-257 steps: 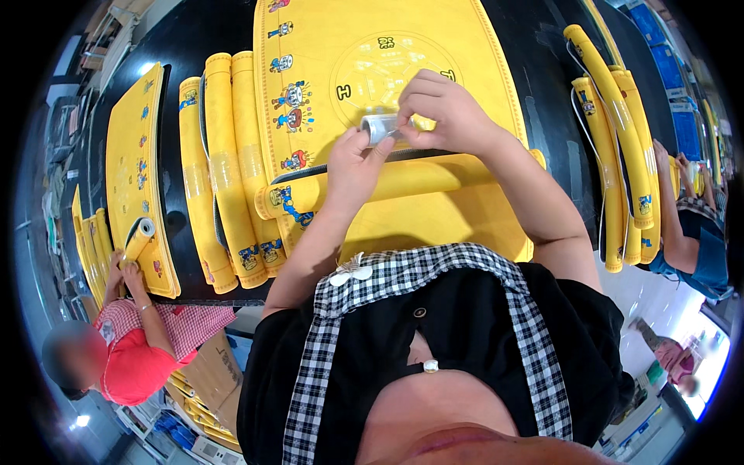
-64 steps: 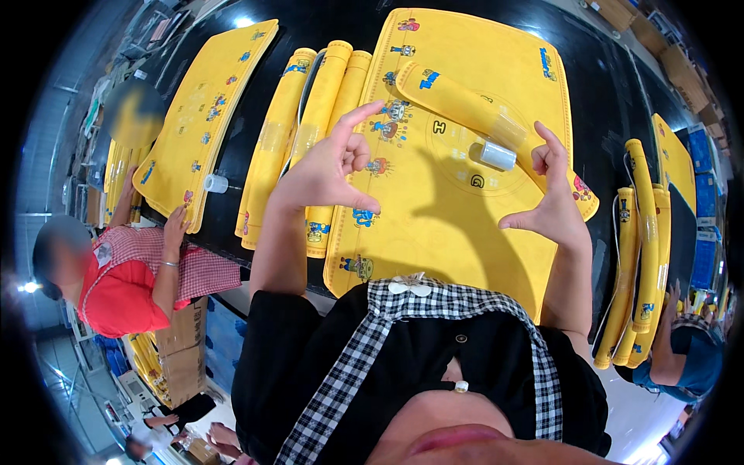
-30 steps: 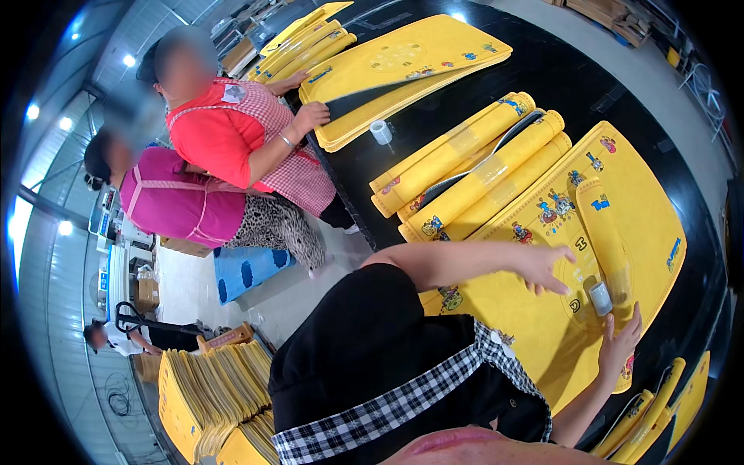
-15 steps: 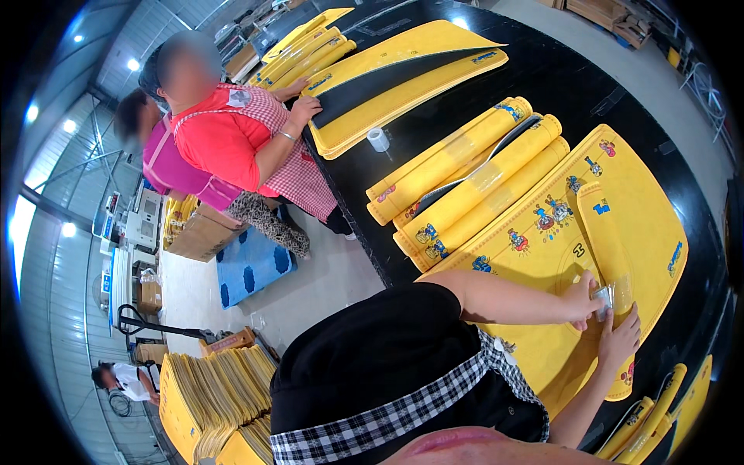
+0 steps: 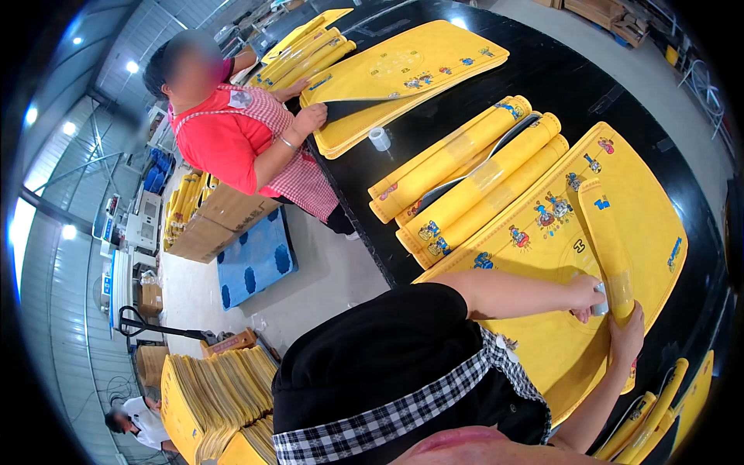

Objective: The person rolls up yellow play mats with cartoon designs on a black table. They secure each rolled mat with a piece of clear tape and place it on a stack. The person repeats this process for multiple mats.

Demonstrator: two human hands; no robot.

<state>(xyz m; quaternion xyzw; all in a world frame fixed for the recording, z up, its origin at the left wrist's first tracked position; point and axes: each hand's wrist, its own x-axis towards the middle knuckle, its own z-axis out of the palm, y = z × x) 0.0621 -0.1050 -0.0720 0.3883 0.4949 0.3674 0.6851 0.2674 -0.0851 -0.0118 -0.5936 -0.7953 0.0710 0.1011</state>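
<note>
A yellow mat with cartoon prints [image 5: 535, 256] lies spread on the table in front of me. On it, one mat is wound into a yellow roll [image 5: 604, 236], with a clear tape band round its middle. My left hand [image 5: 587, 297] is closed on a small roll of clear tape [image 5: 600, 299], right beside the yellow roll. My right hand [image 5: 626, 335] wraps round the lower part of that yellow roll, its thumb and fingers on either side.
Taped yellow rolls [image 5: 473, 178] lie beyond the mat on the black table [image 5: 589, 77]. A tape roll [image 5: 379, 139] stands near a co-worker [image 5: 232, 132] lifting a mat's edge. Stacked mats [image 5: 225, 403], a blue pallet [image 5: 260, 260] and a pallet jack [image 5: 167, 329] are on the left.
My right hand has moved from beside the tape to grip the yellow roll. My left hand has drawn the tape roll slightly back. The co-worker's lifted mat has come down flatter.
</note>
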